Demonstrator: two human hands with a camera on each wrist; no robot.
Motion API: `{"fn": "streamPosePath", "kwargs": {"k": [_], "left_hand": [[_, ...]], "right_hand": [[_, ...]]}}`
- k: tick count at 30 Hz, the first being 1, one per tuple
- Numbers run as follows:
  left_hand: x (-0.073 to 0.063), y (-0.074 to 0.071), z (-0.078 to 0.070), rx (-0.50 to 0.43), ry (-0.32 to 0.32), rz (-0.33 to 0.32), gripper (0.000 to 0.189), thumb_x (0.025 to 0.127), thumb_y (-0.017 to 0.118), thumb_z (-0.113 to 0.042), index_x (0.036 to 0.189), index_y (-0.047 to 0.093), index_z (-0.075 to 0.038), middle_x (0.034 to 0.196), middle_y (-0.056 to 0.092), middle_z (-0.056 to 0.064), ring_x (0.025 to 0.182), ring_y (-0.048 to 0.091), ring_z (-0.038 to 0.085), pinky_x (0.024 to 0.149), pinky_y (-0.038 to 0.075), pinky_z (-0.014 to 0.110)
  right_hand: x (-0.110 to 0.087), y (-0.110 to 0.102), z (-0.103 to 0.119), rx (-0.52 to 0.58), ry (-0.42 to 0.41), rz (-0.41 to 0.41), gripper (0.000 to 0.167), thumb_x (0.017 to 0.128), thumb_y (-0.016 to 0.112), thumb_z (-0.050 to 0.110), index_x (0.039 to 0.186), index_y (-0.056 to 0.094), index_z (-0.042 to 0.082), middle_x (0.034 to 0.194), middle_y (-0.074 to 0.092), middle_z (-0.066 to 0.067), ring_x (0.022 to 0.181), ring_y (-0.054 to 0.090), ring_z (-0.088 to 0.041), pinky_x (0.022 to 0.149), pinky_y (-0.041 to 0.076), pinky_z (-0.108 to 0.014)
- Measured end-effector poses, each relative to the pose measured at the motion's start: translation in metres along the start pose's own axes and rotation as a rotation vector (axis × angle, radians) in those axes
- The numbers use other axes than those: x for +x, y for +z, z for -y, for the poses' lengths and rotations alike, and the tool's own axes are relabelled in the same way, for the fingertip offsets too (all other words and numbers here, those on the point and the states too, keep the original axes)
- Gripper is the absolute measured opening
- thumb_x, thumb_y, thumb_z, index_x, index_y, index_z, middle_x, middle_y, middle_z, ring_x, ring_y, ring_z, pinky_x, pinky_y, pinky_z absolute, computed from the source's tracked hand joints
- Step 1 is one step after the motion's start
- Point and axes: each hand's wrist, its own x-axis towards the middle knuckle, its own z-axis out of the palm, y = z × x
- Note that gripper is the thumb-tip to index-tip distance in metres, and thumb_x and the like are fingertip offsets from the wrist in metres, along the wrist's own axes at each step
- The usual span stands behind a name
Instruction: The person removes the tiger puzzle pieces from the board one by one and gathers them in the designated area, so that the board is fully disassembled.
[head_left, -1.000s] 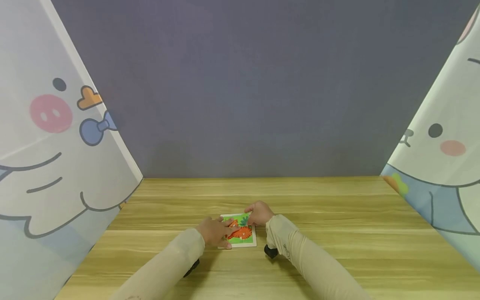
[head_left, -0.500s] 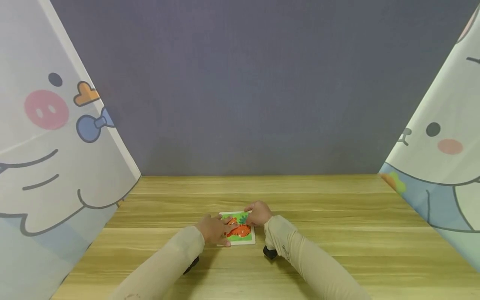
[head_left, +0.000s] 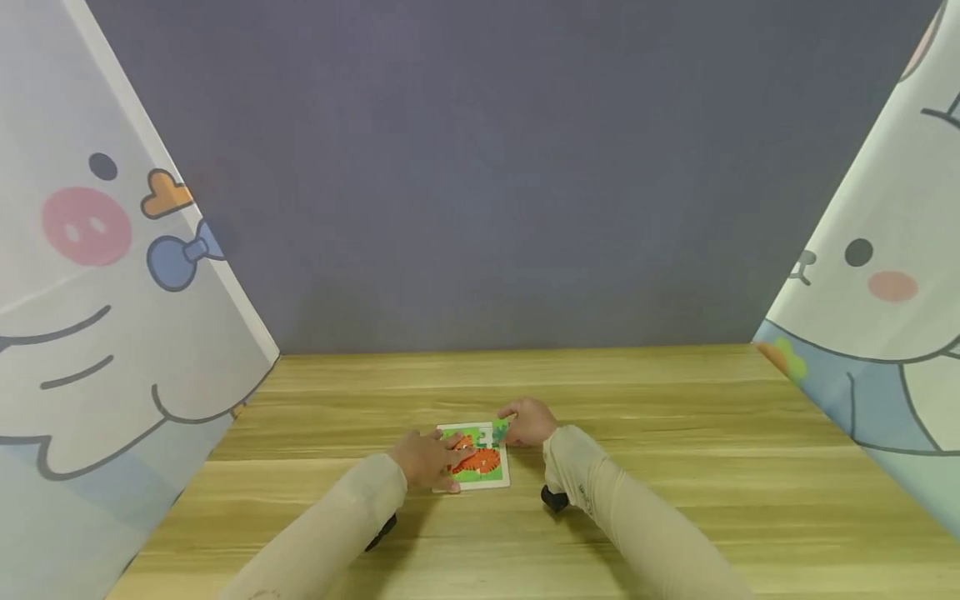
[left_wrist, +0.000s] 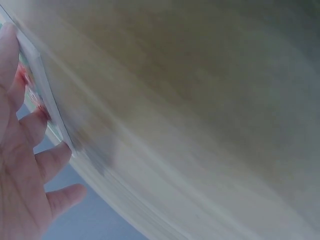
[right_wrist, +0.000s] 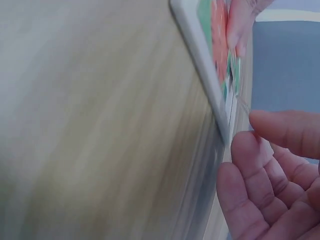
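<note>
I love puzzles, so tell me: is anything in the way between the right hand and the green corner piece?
Nothing that I can see: the right hand is pinching the green corner piece itself. The left hand rests on the left part of the puzzle, not between them.

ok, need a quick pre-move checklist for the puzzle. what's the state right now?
1. Puzzle board flat on the table: ok, no tilt seen.
2. Left hand steadying it: ok, fingers spread over its left part.
3. Right hand grip: ok, thumb and finger pinch the green corner piece.
4. Corner piece fully seated: not ok, white backing shows beside it.
5. Corner piece clear of the rim: cannot tell, the two overlap in the head view.
6. Pieces under the left hand seated: cannot tell, partly covered.
</note>
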Motion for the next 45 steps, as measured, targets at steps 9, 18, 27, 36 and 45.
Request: {"fn": "streamPosePath", "kwargs": {"k": [9, 18, 27, 36, 45], "left_hand": [[-0.004, 0.001, 0.0, -0.012, -0.018, -0.01, 0.066, 0.091, 0.058, -0.059, 0.152, 0.04, -0.041, 0.159, 0.036, -0.009, 0.142, 0.04, 0.024, 0.1, 0.049, 0.041], [-0.003, -0.004, 0.001, 0.023, -0.03, -0.007, 0.066, 0.09, 0.058, -0.059, 0.151, 0.041, -0.041, 0.158, 0.036, -0.011, 0.142, 0.041, 0.022, 0.076, 0.055, 0.032], [-0.002, -0.002, 0.001, 0.016, -0.047, 0.045, 0.067, 0.092, 0.054, -0.059, 0.154, 0.035, -0.042, 0.161, 0.031, -0.01, 0.145, 0.036, 0.021, 0.096, 0.052, 0.039], [-0.006, 0.001, 0.004, 0.013, -0.044, 0.046, 0.067, 0.091, 0.055, -0.058, 0.154, 0.036, -0.041, 0.161, 0.031, -0.01, 0.144, 0.037, 0.021, 0.099, 0.049, 0.041], [-0.003, 0.0, 0.003, 0.06, -0.025, 0.027, 0.069, 0.092, 0.05, -0.061, 0.156, 0.031, -0.041, 0.162, 0.028, -0.012, 0.146, 0.034, 0.02, 0.108, 0.042, 0.044]], "right_hand": [[-0.005, -0.017, -0.009, -0.033, -0.04, 0.056, 0.044, 0.079, 0.067, -0.01, 0.122, 0.067, -0.005, 0.06, 0.062, -0.001, 0.053, 0.053, -0.011, 0.057, 0.047, -0.026], [-0.005, -0.031, -0.023, -0.062, -0.117, 0.072, 0.042, 0.083, 0.068, -0.009, 0.125, 0.065, -0.006, 0.071, 0.065, -0.001, 0.063, 0.057, -0.012, 0.06, 0.047, -0.027], [-0.015, -0.047, -0.032, -0.103, -0.162, 0.074, 0.042, 0.084, 0.065, -0.009, 0.125, 0.062, -0.011, 0.065, 0.062, -0.002, 0.055, 0.047, -0.01, 0.063, 0.046, -0.027], [-0.02, -0.057, -0.047, -0.102, -0.122, 0.053, 0.041, 0.085, 0.065, -0.009, 0.126, 0.062, -0.011, 0.064, 0.058, 0.001, 0.055, 0.043, -0.01, 0.061, 0.042, -0.027], [-0.025, -0.072, -0.045, -0.157, -0.107, 0.041, 0.042, 0.085, 0.065, -0.008, 0.126, 0.06, -0.012, 0.064, 0.058, 0.0, 0.054, 0.042, -0.01, 0.062, 0.042, -0.028]]}}
